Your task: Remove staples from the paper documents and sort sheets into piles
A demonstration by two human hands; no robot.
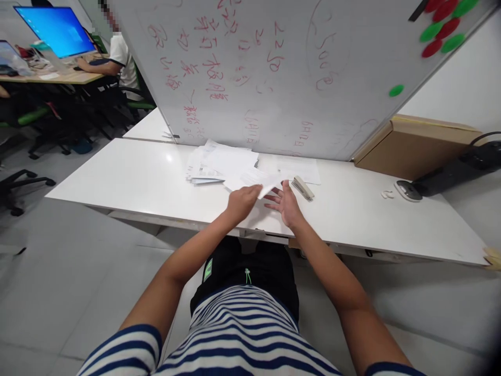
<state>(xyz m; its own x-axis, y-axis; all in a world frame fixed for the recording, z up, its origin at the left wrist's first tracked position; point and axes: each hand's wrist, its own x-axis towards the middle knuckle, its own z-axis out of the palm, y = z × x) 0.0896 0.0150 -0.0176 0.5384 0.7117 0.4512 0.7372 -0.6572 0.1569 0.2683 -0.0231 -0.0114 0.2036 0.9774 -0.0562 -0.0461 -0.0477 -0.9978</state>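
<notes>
My left hand [243,203] is closed on the near corner of some white paper sheets [266,183], which tilt up off the table. Beside their right edge, my right hand [288,204] has its fingers spread, with the palm turned toward the sheets. Whether its fingertips touch the paper I cannot tell. Just right of that hand lies a beige stapler [303,188], partly over a printed sheet [305,169]. Behind my left hand is a loose, uneven pile of papers [223,162].
A whiteboard [250,78] with red writing and round magnets stands along the back of the white table [117,177]. At the right are a cardboard box [407,146], a black device [457,167] and a small white object [387,195]. Far left, a person [123,62] sits by a monitor [57,31].
</notes>
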